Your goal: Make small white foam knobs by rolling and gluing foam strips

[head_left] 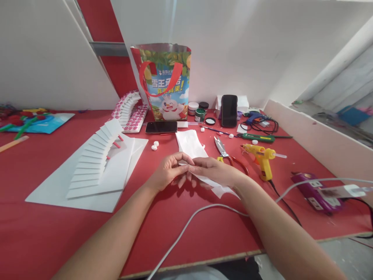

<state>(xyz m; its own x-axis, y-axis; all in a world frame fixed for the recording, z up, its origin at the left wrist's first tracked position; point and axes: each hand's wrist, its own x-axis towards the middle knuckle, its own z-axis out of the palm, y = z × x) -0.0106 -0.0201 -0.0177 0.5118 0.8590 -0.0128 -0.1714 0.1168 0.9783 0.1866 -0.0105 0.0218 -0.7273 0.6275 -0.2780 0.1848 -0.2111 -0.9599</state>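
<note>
Over the middle of the red table, my left hand [170,171] and my right hand [217,171] meet at the fingertips. Between the pinched thumbs and fingers of both hands is a thin white paper strip [223,189], its loose end trailing to the right beneath my right hand. Part of the strip is hidden by my fingers. Just beyond the hands lies a flat white sheet [189,142], soft and slightly creased. Two small white rolled pieces [155,146] rest left of that sheet. Scissors [224,149] with red handles lie right behind my right hand.
A fan of white strips [90,163] sits on white boards at left. A yellow glue gun [262,157] and purple device [314,190] stand right. Behind are a carrier bag [167,89], a phone [161,127] and paint jars [199,114]. A white cable [186,229] crosses the front.
</note>
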